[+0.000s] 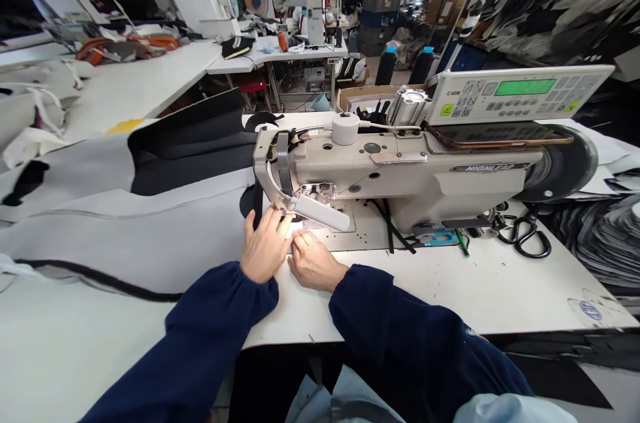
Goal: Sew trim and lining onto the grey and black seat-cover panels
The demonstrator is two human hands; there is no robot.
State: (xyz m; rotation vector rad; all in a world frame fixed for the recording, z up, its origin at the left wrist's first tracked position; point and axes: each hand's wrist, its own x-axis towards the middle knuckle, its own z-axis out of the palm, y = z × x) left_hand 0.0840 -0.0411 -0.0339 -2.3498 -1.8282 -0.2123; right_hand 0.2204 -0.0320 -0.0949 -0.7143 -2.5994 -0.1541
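A beige sewing machine (400,176) stands on a white table (450,290). Grey fabric with black trim (125,230) spreads from the needle area to the left. My left hand (265,246) lies on the fabric just left of the needle, fingers stretched toward the presser foot. My right hand (313,263) rests beside it, fingers bent and pressing the fabric edge under the small lamp (320,212). Both wear dark blue sleeves. The needle itself is hidden behind the lamp and fingers.
A control panel (515,93) sits on top of the machine. Black scissors (527,236) and a green pen (461,243) lie on the table at right. Dark fabric pieces (600,236) pile at far right. Other worktables and machines (310,3) stand behind.
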